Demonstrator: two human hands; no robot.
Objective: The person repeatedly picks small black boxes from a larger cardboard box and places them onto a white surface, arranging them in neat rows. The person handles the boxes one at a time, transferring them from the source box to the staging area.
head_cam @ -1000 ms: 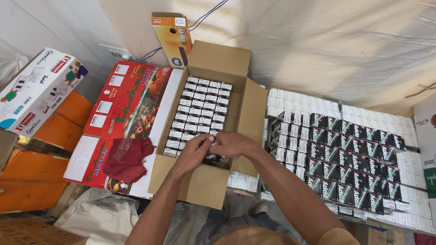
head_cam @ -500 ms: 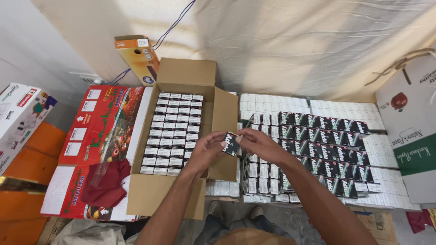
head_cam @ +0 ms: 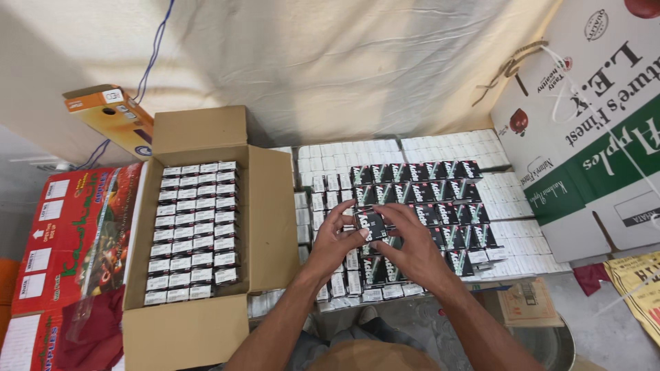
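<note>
Left hand: the left hand point(head_cam: 335, 240) is curled around the left end of a small black rectangular carton with white lettering point(head_cam: 371, 221), thumb and fingertips pressed against it.
Right hand: the right hand point(head_cam: 407, 251) grips the same carton from the right, fingers point(head_cam: 389, 214) arched over its top edge.
Small carton: held between the 2 hands, just above the spread of matching cartons; whether it touches those beneath is hard to tell from this angle.
Black cartons: rows of black-topped small boxes point(head_cam: 440, 199) stand packed together on the low surface, right of the hands.
White cartons: white-topped small boxes point(head_cam: 350, 150) surround the black ones on the far and right sides.
Open box: a brown corrugated cardboard box with flaps raised point(head_cam: 265, 220) sits left of the hands, filled with small boxes in neat rows point(head_cam: 194, 230).
Left edge: a flat red printed fruit carton point(head_cam: 75, 233) lies beside the open box.
Right edge: a large white and green apple carton point(head_cam: 591, 130) leans near the spread.
</note>
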